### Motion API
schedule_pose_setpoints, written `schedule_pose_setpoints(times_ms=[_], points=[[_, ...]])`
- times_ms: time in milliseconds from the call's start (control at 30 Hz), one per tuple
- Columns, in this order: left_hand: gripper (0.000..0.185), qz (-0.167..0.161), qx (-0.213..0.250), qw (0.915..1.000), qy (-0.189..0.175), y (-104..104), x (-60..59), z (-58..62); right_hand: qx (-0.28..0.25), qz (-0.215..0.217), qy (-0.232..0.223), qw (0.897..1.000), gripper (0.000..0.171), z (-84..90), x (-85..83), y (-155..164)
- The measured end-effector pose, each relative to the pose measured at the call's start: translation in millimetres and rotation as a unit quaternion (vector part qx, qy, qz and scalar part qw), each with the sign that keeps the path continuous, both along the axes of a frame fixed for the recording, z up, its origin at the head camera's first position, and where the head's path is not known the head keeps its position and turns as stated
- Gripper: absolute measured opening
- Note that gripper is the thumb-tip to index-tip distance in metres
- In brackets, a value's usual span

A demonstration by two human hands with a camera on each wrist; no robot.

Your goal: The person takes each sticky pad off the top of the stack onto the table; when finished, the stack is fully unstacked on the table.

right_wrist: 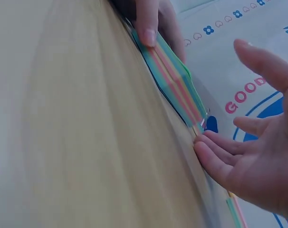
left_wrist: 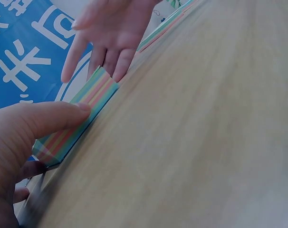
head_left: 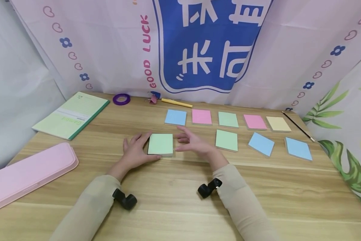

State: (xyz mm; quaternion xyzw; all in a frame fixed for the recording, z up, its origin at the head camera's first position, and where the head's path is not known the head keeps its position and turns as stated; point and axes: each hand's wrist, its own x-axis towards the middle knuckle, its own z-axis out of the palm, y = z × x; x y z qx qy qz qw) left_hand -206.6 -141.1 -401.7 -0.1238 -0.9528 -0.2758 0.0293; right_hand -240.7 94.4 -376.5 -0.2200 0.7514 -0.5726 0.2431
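Observation:
A thick sticky note stack [head_left: 161,144] with a green top sheet lies on the table; its sides show green, yellow and pink layers in the left wrist view. My left hand [head_left: 135,151] grips it from the left, the thumb [left_wrist: 63,118] on its near side and the fingers around its far left corner. Just right of the stack is my right hand [head_left: 194,142], its fingers spread and loosely bent, holding nothing. In the right wrist view its fingertips [right_wrist: 204,142] come close to the stack's corner; whether they touch it I cannot tell.
Several thin sticky pads, such as a blue pad [head_left: 175,117] and a yellow pad [head_left: 278,124], lie in two rows at the right. At the left are a green notebook [head_left: 73,115] and a pink case [head_left: 29,174]. Purple tape [head_left: 121,99] and a yellow pen [head_left: 177,102] lie along the back.

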Motion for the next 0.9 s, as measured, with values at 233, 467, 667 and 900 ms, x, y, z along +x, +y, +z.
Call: schedule_pose_setpoints(times_ms=[233,467,667,900], points=[[0.091,0.001,0.001,1.0,0.004,0,0.5,0.8,0.099,-0.003,0.097,0.99,0.09,-10.9,1.9,-17],[0.092,0.003,-0.001,1.0,0.006,1,0.4,-0.3,0.197,-0.026,0.15,0.968,0.095,-14.6,5.7,-24],[0.091,0.001,-0.002,1.0,0.006,0,0.6,-1.2,0.21,-0.043,0.17,0.962,0.093,-16.3,5.9,-28],[0.09,0.0,-0.003,1.0,0.004,-1,0.3,-0.4,0.135,-0.052,0.127,0.981,0.089,-16.1,4.9,-26]])
